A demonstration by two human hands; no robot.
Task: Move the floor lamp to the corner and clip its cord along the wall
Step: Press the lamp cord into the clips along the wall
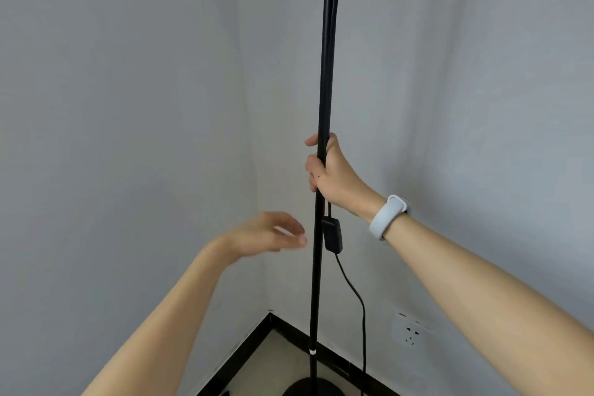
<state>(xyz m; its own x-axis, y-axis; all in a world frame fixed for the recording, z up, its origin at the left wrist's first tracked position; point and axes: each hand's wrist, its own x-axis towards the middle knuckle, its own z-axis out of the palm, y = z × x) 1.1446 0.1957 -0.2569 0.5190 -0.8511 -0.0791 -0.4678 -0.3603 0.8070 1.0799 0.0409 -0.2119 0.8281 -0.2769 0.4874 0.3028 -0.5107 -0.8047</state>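
Note:
The floor lamp's thin black pole (324, 74) stands upright in the corner of two grey walls, its round black base (308, 389) on the floor at the bottom edge. My right hand (331, 170), with a white band on its wrist, is wrapped around the pole at mid height. A black cord (356, 296) runs down beside the pole, passes an inline switch (332, 234) just under my right hand and hangs toward the floor. My left hand (270, 231) hovers just left of the pole, fingers apart, slightly blurred, holding nothing. The lamp head is out of view.
A white wall socket (409, 329) sits low on the right wall. Black skirting (244, 350) runs along the foot of both walls around a beige floor (276, 360).

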